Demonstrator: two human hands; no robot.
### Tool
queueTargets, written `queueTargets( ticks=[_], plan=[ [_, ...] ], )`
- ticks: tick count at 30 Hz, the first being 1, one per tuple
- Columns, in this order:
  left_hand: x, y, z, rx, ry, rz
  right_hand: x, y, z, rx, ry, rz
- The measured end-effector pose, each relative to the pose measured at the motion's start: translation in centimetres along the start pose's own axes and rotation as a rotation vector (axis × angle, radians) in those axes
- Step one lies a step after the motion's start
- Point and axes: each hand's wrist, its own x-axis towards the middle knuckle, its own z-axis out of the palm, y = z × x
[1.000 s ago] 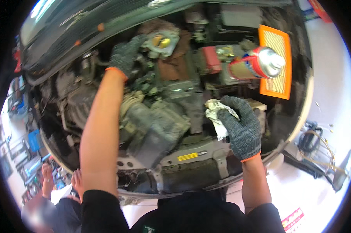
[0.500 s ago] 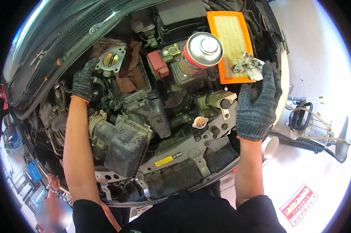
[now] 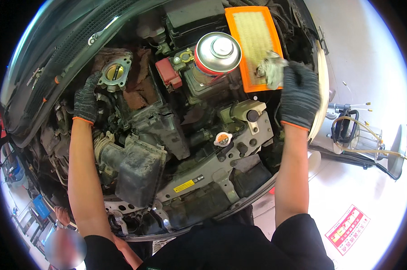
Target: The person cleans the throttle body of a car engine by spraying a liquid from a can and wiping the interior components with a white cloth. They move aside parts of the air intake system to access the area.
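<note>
My gloved left hand [image 3: 86, 100] grips the side of a metal throttle body [image 3: 115, 74] with its round plate facing up; my fingertips are partly hidden behind it. Brown rag cloth [image 3: 139, 78] lies beside it in the open air box. At the right, my gloved right hand [image 3: 300, 96] is closed on a crumpled, stained tissue [image 3: 272, 72]. This tissue is over the near right corner of an orange-framed air filter [image 3: 254, 38]. Left of the filter stands a spray can [image 3: 218, 53] with a silver top, upright on the battery area.
A black air-box cover [image 3: 140, 173] sits near the front of the engine bay. The radiator cap [image 3: 223, 139] and front crossmember [image 3: 203, 180] lie closer to me. Equipment with hoses [image 3: 354, 128] stands at the right. Another person's hand [image 3: 62, 216] shows at lower left.
My right hand's fingers have closed round the tissue, which has changed shape over the filter. My left hand keeps its hold on the throttle body. The whole view has shifted slightly.
</note>
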Motion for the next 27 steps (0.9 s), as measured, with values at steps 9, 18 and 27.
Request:
queueTargets(
  ticks=[9, 18, 27],
  plan=[
    [0.6, -1.5, -1.1, 0.171, -0.092, 0.174, -7.0, 0.9, -8.9, 0.435, -0.04, 0.395],
    [2.0, -2.7, -2.7, 0.489, -0.12, 0.35, -11.2, 7.7, -6.9, -0.065, -0.843, 0.243],
    [-0.2, -0.2, 2.0, -0.279, -0.034, 0.102, -1.1, 6.9, -2.2, 0.383, -0.272, 0.435]
  ],
)
